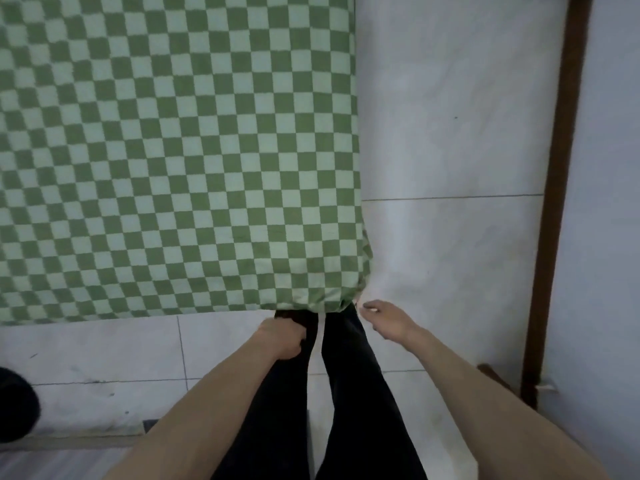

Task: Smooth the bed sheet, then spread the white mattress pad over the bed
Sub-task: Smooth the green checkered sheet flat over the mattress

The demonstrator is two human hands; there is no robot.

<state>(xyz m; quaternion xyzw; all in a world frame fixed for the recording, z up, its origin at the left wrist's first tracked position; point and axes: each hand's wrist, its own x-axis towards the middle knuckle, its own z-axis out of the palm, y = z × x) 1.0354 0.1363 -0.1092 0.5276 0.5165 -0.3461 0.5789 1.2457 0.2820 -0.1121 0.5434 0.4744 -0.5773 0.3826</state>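
A green-and-white checkered bed sheet (180, 161) covers the bed and lies mostly flat, with small creases gathered at its near right corner (332, 299). My left hand (282, 337) is clenched in a fist just below the sheet's near edge, in front of my black trousers; no cloth shows in it. My right hand (384, 320) is to the right of that corner, fingers loosely apart, fingertips close to the bunched cloth and holding nothing. No white mattress pad is in view.
White floor tiles (450, 133) run along the bed's right side and near edge. A dark wooden strip (561, 168) stands against the pale wall at right. A black round object (14, 407) lies on the floor at the lower left. My legs (346, 393) stand at the corner.
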